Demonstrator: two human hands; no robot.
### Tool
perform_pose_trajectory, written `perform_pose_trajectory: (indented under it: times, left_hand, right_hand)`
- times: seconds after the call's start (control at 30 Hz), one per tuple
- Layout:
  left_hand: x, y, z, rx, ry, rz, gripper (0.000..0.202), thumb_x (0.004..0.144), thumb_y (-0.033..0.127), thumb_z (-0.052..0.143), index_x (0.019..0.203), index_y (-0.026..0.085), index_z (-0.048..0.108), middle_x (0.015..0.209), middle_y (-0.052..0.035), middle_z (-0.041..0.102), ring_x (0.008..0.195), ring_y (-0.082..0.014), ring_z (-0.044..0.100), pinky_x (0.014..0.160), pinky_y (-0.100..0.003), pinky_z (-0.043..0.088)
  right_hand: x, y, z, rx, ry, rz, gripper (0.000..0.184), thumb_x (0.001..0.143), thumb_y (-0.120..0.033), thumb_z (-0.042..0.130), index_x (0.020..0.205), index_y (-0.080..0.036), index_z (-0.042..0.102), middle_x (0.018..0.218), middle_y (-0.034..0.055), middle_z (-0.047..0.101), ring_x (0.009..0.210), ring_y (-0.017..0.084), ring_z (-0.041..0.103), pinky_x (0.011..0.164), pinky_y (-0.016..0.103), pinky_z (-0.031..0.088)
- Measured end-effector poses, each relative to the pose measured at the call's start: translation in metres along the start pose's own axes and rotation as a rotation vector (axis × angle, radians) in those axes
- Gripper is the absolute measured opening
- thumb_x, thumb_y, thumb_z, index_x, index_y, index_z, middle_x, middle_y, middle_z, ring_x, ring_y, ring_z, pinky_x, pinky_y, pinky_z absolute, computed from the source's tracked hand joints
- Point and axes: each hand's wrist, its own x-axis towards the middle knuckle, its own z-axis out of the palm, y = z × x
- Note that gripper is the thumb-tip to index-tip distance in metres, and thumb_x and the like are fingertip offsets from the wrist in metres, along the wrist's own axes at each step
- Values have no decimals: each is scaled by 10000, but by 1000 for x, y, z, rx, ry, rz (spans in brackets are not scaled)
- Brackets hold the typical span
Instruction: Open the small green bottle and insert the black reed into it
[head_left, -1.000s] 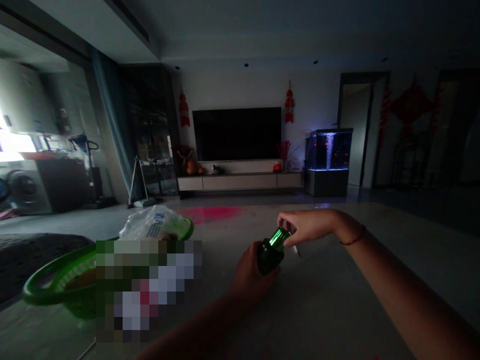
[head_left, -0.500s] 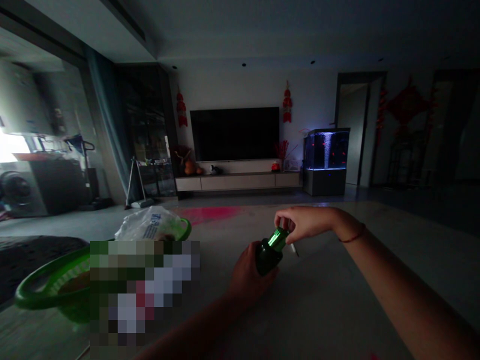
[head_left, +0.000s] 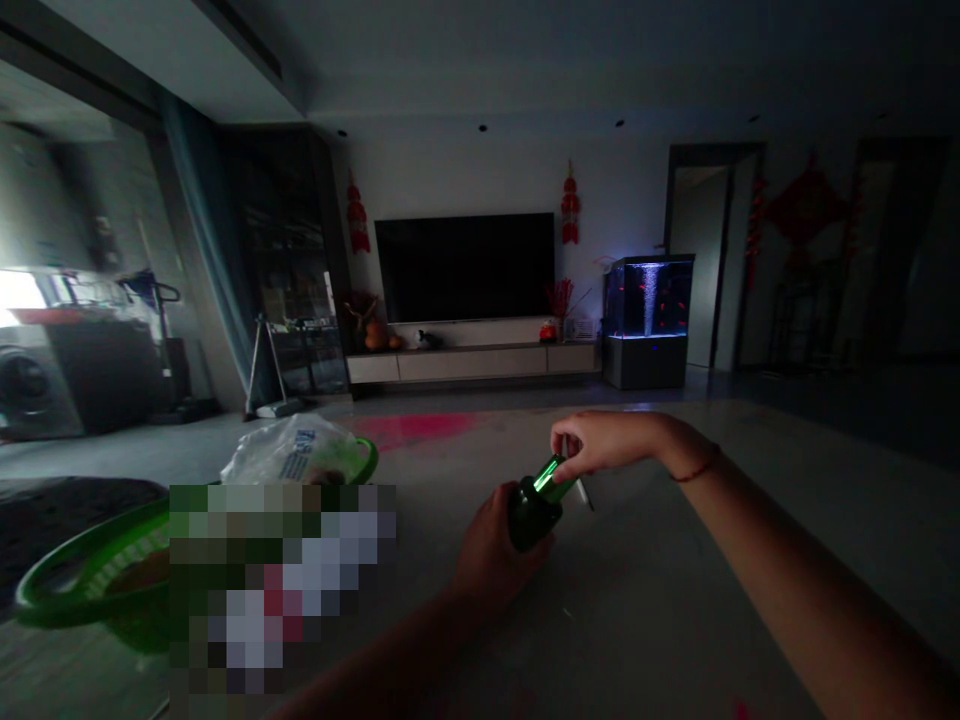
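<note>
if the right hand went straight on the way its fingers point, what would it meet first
The right hand holds the green cap, so likely the dark bottle just below it; depth is unclear.

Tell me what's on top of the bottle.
A shiny green cap, gripped by the right hand. The mouth of the bottle, in the left hand, is hidden beneath.

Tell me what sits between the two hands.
In the head view, a dark bottle and a shiny green cap lie between the left hand and the right hand.
</note>
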Motion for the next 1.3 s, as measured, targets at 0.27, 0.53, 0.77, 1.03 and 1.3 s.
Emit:
perform_pose_trajectory:
  times: [0.27, 0.53, 0.77, 1.03, 1.3]
  left_hand:
    - [0, 0, 0, -9, -2, -20, 500, 628, 260, 629, 1081, 194, 429, 1004, -73, 581, 890, -214, 547, 726, -312, 425]
    - [1, 0, 0, -18, 1, -18, 504, 630, 283, 630, 1086, 197, 432, 1006, -75, 580, 891, -226, 546, 724, -322, 424]
    - [0, -1, 0, -4, -6, -4, 504, 629, 272, 626, 1088, 192, 435, 1006, -81, 583, 894, -226, 546, 736, -328, 423]
    - [0, -1, 0, 7, 2, 15, 484, 625, 270, 629, 1065, 199, 440, 1002, -76, 583, 893, -224, 547, 731, -326, 428]
    - [0, 1, 0, 19, 2, 39, 506, 619, 256, 628, 1081, 195, 431, 1006, -77, 574, 903, -225, 537, 739, -328, 420]
  right_hand:
    - [-3, -2, -3, -78, 30, -84, 497, 572, -450, 654, 952, -141, 574, 858, 55, 595, 714, 144, 534, 573, 218, 389]
    - [-3, -6, -3, -62, -2, 59, 458, 761, -513, 413, 801, -101, 611, 664, 52, 578, 542, 104, 463, 474, 220, 324]
    - [0, 4, -2, -13, 20, -110, 426, 646, -435, 608, 939, -127, 583, 835, 59, 610, 705, 136, 544, 575, 215, 395]
    - [-4, -9, -2, -40, 47, -33, 440, 702, -451, 543, 997, -126, 578, 910, 87, 616, 760, 160, 563, 618, 229, 408]
    - [-5, -10, -1, -77, -35, -57, 377, 688, -414, 559, 929, -126, 592, 797, 61, 620, 659, 140, 547, 534, 219, 379]
